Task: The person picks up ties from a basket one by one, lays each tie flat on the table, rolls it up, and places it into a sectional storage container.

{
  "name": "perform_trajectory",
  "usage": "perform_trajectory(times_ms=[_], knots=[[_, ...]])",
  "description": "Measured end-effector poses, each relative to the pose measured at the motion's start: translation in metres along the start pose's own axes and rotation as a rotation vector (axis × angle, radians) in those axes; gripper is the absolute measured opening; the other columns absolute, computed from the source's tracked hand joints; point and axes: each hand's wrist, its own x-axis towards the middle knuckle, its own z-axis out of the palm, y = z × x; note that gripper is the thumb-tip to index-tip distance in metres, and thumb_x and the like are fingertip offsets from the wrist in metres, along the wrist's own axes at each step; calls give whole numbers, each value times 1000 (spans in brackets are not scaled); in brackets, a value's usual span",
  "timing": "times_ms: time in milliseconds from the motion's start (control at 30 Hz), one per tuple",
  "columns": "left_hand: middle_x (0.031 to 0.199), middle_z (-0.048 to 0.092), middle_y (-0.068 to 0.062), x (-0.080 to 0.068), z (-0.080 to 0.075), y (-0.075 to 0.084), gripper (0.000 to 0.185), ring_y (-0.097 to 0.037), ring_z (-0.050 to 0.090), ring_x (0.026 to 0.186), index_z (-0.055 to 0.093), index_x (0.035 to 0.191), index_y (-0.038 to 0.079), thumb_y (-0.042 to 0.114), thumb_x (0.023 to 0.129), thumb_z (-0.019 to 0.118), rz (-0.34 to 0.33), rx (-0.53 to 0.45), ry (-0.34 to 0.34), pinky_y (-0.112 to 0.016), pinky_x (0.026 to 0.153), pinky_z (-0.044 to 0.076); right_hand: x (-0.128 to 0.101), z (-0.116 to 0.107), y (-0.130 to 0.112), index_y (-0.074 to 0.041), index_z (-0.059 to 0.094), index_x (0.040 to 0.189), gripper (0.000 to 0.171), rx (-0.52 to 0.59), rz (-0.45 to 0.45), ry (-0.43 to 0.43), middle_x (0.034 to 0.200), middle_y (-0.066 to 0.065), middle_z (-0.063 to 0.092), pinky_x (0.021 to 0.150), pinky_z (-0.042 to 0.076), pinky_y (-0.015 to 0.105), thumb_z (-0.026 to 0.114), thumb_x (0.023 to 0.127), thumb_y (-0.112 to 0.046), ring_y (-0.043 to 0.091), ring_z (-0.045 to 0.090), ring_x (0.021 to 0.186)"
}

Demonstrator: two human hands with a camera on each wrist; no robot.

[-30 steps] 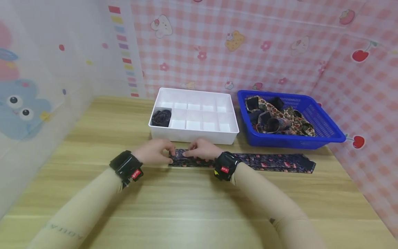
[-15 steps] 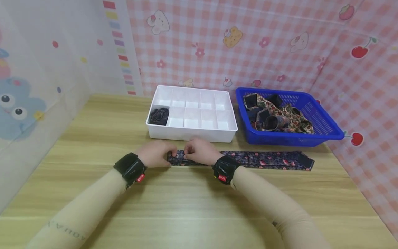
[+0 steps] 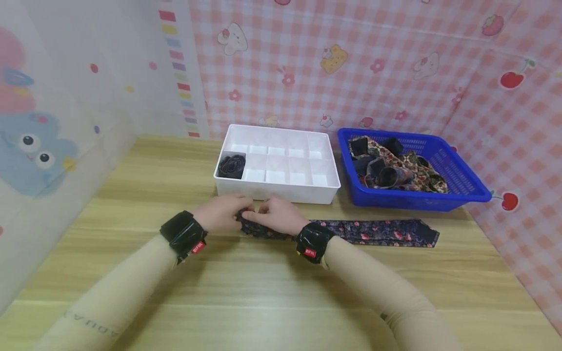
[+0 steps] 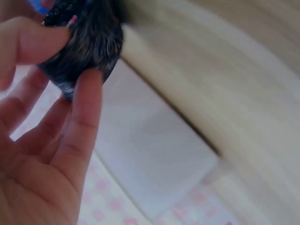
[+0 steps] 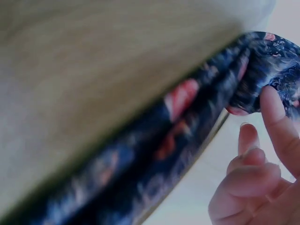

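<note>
Left sleeve (image 3: pixel 94 319): "AQUA", upside down. Wristband tags unreadable.

White organizer (image 3: pixel 281 192) just beyond hands

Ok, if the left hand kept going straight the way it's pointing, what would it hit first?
Probably the right hand: the left hand points across at it, both pinching the rolled end of the floral tie, fingertips nearly meeting. Depth is hard to judge.

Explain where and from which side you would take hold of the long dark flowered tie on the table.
Probably at the rolled end of the tie, from above, where the left hand and right hand pinch it now. The roll stands proud of the table; the rest lies flat.
</note>
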Motion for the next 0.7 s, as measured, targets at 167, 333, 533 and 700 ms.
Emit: perform_trajectory(times_ms=[167,333,533,700], knots=[[109,56,-6,16,1,14,39,-18,54,93,60,111,6,-1,73,67,92,-183,59,-32,79,49,-8,-11,10,-15,66,66,53,109,57,-2,53,-9,38,52,34,24,55,88,-61,8,42,52],[108,56,-7,28,12,21,38,-22,59,95,58,107,6,7,73,76,80,-225,55,-32,79,51,-22,-25,31,-15,70,71,44,201,190,-73,52,-7,44,45,32,22,59,87,-55,8,39,47],[92,58,4,37,38,15,42,-17,54,84,52,90,18,27,65,85,30,7,-86,-35,76,47,-37,-34,53,-12,65,65,45,132,315,-189,56,-3,51,39,32,24,60,85,-52,10,40,46],[93,60,4,42,46,15,44,-19,57,86,52,90,20,27,64,87,43,76,-105,-37,78,48,-44,-36,62,-13,59,63,41,150,303,-196,56,-3,50,37,36,25,65,86,-47,10,41,43]])
